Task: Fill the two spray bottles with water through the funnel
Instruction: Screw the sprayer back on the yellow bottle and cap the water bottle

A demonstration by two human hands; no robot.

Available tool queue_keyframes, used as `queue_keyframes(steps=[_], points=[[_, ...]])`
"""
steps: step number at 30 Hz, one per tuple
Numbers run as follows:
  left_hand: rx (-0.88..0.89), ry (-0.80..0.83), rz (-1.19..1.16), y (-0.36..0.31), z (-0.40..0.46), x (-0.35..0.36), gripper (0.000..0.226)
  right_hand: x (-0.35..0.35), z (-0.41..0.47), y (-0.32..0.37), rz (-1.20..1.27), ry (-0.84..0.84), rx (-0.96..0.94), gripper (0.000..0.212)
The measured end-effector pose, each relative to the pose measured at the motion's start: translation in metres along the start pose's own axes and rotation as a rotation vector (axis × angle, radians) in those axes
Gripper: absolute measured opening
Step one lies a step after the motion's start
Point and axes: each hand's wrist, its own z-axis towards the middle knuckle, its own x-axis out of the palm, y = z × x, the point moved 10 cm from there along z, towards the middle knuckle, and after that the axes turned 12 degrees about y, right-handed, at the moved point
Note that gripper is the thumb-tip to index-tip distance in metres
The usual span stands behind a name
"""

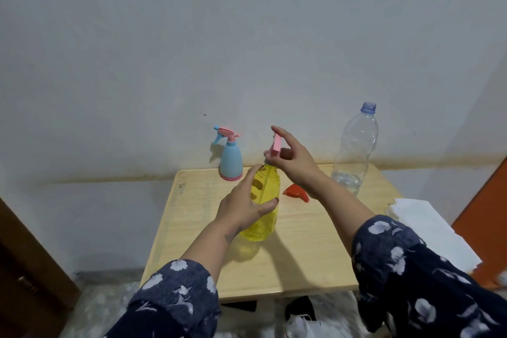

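While the yellow spray bottle (pixel 264 203) stands near the middle of the tabletop (pixel 310 252), both hands are on it. The left hand (pixel 242 207) wraps around the bottle's body from the left side, fingers curled behind it and the thumb pressed across the front, so the grip is closed on the bottle. The right hand (pixel 295 162) is at the top, its fingers pinched together on the pink trigger head (pixel 275 147), which sits at the bottle's neck and tilts upward. Whether the head is screwed on or loose cannot be told.

Just beside the bottle, to its right and partly hidden under the right forearm, an orange funnel (pixel 296 191) lies on its side on the tabletop. Toward the far edge, left of centre, the blue spray bottle (pixel 231 162) stands upright with its pink and blue trigger head in place, nozzle pointing left, well apart from the hands. Near the far right corner a clear plastic water bottle (pixel 355 151) stands upright without a cap, a little water showing in its bottom.

Off the right edge of the tabletop lie some white sheets (pixel 433 228). Both forearms come from dark blue sleeves (pixel 411 269) with a pale floral print.
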Motion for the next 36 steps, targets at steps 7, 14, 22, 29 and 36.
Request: queue_keyframes(steps=[7,14,22,29,36], points=[[0.010,-0.049,0.050,-0.009,0.001,0.004,0.081,-0.009,0.003,-0.001,-0.118,-0.112,-0.034,0.050],[-0.041,-0.095,0.018,-0.001,0.005,0.002,0.084,-0.006,0.009,-0.001,-0.119,0.000,0.018,0.071],[-0.052,-0.117,0.022,-0.002,0.014,0.004,0.081,-0.007,0.014,-0.004,-0.071,0.057,0.048,0.068],[-0.085,-0.130,-0.012,0.000,0.028,0.010,0.083,-0.017,0.016,-0.005,-0.272,-0.077,-0.003,0.054],[-0.062,-0.095,-0.166,-0.002,0.038,0.024,0.082,-0.021,0.023,-0.008,0.004,0.009,0.000,0.063]])
